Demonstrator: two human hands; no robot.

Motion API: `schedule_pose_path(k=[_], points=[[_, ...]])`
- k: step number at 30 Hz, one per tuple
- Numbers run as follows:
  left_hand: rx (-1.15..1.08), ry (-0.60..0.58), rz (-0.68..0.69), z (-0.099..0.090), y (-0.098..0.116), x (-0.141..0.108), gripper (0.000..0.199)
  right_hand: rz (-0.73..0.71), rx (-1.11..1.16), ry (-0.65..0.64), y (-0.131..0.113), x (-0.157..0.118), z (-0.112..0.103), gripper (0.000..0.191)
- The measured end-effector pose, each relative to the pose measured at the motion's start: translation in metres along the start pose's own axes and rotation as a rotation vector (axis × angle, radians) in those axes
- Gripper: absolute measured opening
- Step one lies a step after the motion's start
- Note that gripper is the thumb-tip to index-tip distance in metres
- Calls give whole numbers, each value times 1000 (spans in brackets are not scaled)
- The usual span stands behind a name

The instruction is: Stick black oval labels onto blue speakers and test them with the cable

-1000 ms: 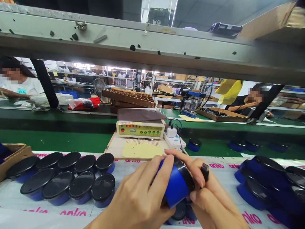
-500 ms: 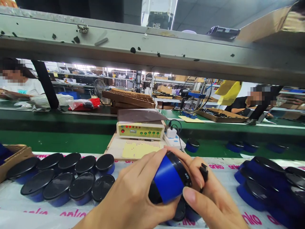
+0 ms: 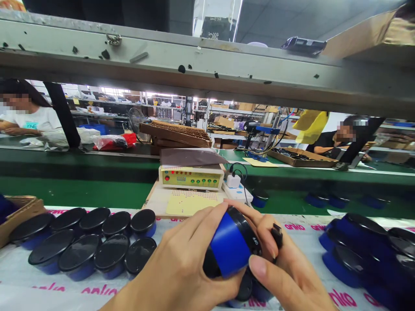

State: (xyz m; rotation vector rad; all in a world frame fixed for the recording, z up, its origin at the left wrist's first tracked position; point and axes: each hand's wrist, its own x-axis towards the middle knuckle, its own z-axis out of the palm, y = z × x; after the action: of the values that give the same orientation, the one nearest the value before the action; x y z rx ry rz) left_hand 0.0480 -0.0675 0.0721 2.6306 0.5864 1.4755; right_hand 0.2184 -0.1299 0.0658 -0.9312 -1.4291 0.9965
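Observation:
My left hand [image 3: 184, 255] is wrapped round a blue cylindrical device [image 3: 231, 244] with black ends, held tilted above the bench. White letters "OFF" stand on its black rim, facing right. My right hand [image 3: 285, 263] is closed, with a small black cable plug [image 3: 276, 235] sticking out between its fingers. Its thumb and fingertips touch the device's black end; the cable is mostly hidden by the hand. Below the hands, more such devices [image 3: 244, 288] show in part.
On the left, black-topped blue units [image 3: 112, 255] stand in rows beside a cardboard box [image 3: 24, 211]. More are stacked at right [image 3: 359, 246]. Ahead are a tester box [image 3: 191, 177], a power strip [image 3: 238, 190] and a green belt [image 3: 97, 190] carrying units. A metal shelf [image 3: 227, 60] crosses overhead. Two people sit beyond.
The units on the green belt have shifted slightly left. Fewer red lights glow on the tester box. My hands and the device have barely moved.

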Motion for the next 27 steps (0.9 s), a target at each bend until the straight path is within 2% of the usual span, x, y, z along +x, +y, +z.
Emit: schedule_pose_path(k=[9,27], points=[[9,11,11,0,1,-1,57,-20,-93,18,-2,-1,-1,21],[36,-7,37,0,-3,-3,59,-1,-79,89,-4,-1,5,25]])
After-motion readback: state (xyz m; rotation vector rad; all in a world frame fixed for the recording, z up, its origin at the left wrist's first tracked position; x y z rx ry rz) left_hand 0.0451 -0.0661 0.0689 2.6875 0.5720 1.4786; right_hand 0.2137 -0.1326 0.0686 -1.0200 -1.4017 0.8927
